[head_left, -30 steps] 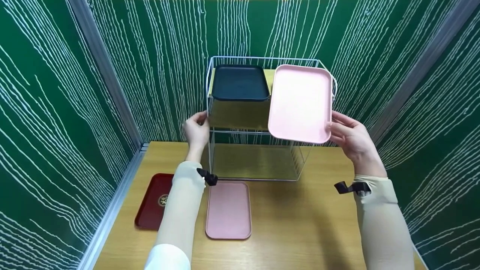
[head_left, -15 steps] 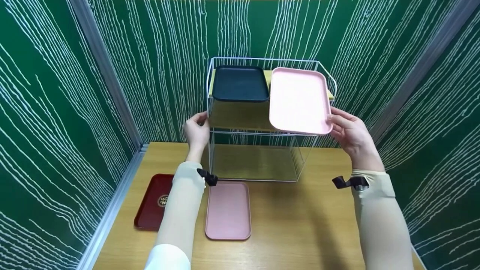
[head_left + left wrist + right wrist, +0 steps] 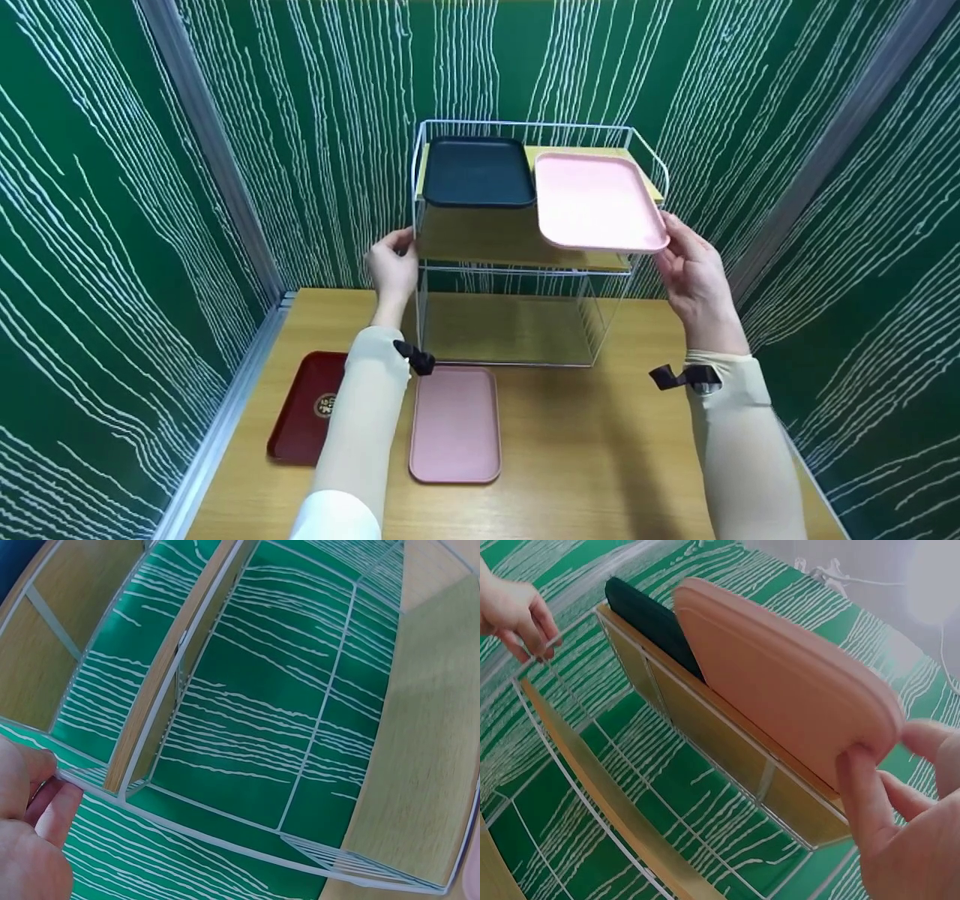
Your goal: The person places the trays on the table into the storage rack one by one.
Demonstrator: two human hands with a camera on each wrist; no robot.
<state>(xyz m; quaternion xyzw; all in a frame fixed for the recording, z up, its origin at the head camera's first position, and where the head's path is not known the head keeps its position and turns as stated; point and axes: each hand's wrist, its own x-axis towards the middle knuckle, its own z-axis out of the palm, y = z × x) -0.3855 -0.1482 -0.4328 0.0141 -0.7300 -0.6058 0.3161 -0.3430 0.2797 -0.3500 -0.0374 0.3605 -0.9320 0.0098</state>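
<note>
A pale pink tray [image 3: 600, 202] is tilted over the right half of the rack's top shelf, its near edge raised. My right hand [image 3: 694, 274] pinches it at the near right corner; in the right wrist view the fingers [image 3: 862, 795] lie under the tray's underside [image 3: 780, 675]. On the left half of that shelf rests a dark navy tray [image 3: 480, 172], beside the pink one. My left hand [image 3: 394, 262] pinches the white wire frame [image 3: 97, 784] of the rack at its left side, with thumb and fingers around the wire in the left wrist view.
The wire rack with wooden shelves [image 3: 510, 326] stands at the back of the wooden table [image 3: 570, 465]. In front lie a dusty pink tray [image 3: 455, 424] and, partly behind my left forearm, a dark red tray [image 3: 304, 412] with a gold emblem. Green walls with white lines surround the table.
My right hand has moved slightly left with the pale pink tray, which has tipped flatter and come down over the top shelf. My left hand stays on the rack's frame.
</note>
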